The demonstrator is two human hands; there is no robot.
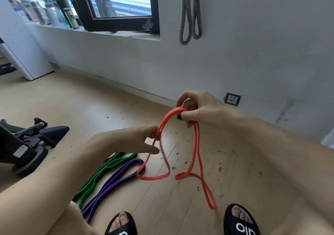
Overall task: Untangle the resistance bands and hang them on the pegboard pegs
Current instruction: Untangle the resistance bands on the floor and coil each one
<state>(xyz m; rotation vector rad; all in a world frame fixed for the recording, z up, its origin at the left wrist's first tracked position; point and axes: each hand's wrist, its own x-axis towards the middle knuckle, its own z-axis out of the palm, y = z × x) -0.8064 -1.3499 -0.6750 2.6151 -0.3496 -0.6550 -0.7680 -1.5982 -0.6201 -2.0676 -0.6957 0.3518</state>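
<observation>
A red resistance band hangs twisted between my hands above the wooden floor, its lower loops trailing down near my feet. My right hand grips the band's top fold with curled fingers. Lower and to the left, my left hand pinches a strand of the same band. On the floor at the lower left lie a green band and a purple band, side by side. A grey band hangs in two loops on the white wall at the top; what holds it is out of view.
A black equipment base stands on the floor at the left. The windowsill holds several bottles. A wall socket sits low on the wall. My feet in black slippers are at the bottom edge. Small debris litters the floor.
</observation>
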